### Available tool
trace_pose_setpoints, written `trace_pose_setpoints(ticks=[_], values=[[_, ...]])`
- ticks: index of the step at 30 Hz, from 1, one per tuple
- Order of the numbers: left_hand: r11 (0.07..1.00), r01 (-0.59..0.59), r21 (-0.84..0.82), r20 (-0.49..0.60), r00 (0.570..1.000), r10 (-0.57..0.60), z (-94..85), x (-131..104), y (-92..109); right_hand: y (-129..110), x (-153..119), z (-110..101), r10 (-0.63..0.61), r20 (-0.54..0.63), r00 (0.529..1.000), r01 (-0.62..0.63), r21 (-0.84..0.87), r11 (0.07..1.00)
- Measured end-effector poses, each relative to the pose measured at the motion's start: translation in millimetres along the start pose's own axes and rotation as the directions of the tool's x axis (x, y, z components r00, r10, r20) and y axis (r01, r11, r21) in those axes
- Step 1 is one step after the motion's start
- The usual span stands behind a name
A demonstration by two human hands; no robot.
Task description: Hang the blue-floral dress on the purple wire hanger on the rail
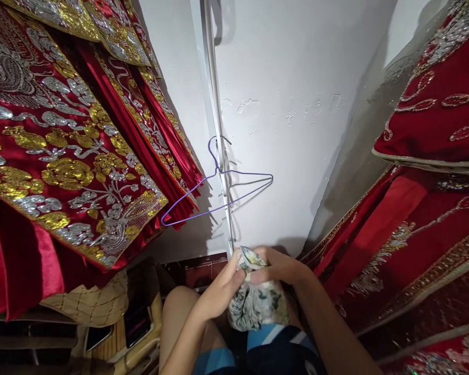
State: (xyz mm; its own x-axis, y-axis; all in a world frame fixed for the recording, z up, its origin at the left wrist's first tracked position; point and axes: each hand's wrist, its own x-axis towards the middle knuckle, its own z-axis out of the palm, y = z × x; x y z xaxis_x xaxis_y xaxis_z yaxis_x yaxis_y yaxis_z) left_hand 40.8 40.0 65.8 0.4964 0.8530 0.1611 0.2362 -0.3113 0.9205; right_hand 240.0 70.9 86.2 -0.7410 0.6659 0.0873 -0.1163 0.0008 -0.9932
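A bunched, pale cloth (pixel 260 307) with a dark green and yellowish print is held over my lap. My left hand (pixel 225 285) grips its upper left side, thumb pressed against the fabric. On the upper right side my right hand (pixel 275 265) pinches the cloth, its thumb lying across the front. Folds hide most of the fingertips, and the garment's kind does not show. Beyond both hands, a purple wire hanger (pixel 219 177) hangs by its hook on a narrow white wall strip, with nothing on it.
Red garments with gold and silver embroidery (pixel 74 172) hang at left. More red beaded garments (pixel 394 250) hang close on the right. At lower left, phones (pixel 138 325) lie on a wooden surface beside a cream quilted item (pixel 97 302). A white wall (pixel 289 62) stands ahead.
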Motion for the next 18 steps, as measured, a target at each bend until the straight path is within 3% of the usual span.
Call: trace_pose_setpoints(ticks=[2, 4, 5, 7, 9, 10, 13, 14, 18], values=[[0.988, 0.048, 0.147, 0.132, 0.989, -0.068, -9.2, -5.3, -6.8, -22.8, 0.9, -12.7, -0.03, -0.038, 0.999, 0.025, -0.121, 0.992], [0.948, 0.059, 0.312, 0.186, 0.975, -0.122, -23.7, -10.8, -9.6, -42.1, 7.0, -25.0, -0.109, -0.19, 0.976, 0.063, -0.233, 0.971], [0.915, 0.066, 0.398, 0.177, 0.973, -0.147, -33.8, -13.9, -10.0, -49.2, 12.7, -30.8, -0.182, -0.28, 0.943, 0.093, -0.303, 0.949], [0.816, 0.116, 0.566, 0.093, 0.975, -0.202, -59.2, -21.2, -9.8, -56.2, 29.6, -41.4, -0.371, -0.434, 0.821, 0.158, -0.452, 0.878], [0.705, 0.184, 0.685, -0.027, 0.973, -0.229, -88.2, -29.5, -9.5, -52.3, 52.1, -51.1, -0.498, -0.5, 0.709, 0.194, -0.54, 0.819], [0.665, 0.209, 0.717, -0.086, 0.973, -0.213, -102.4, -33.4, -9.4, -46.8, 64.1, -55.4, -0.503, -0.508, 0.7, 0.198, -0.538, 0.819], [0.617, 0.247, 0.747, -0.246, 0.965, -0.089, -137.1, -41.6, -9.0, -23.5, 94.5, -65.8, -0.408, -0.478, 0.778, 0.168, -0.467, 0.868], [0.615, 0.255, 0.746, -0.29, 0.956, -0.045, -145.0, -42.6, -8.3, -16.3, 100.2, -68.1, -0.395, -0.481, 0.783, 0.162, -0.456, 0.875], [0.653, 0.242, 0.717, -0.41, 0.905, 0.114, -156.1, -36.9, 3.6, -4.5, 94.4, -71.0, -0.413, -0.601, 0.684, 0.101, -0.483, 0.87]])
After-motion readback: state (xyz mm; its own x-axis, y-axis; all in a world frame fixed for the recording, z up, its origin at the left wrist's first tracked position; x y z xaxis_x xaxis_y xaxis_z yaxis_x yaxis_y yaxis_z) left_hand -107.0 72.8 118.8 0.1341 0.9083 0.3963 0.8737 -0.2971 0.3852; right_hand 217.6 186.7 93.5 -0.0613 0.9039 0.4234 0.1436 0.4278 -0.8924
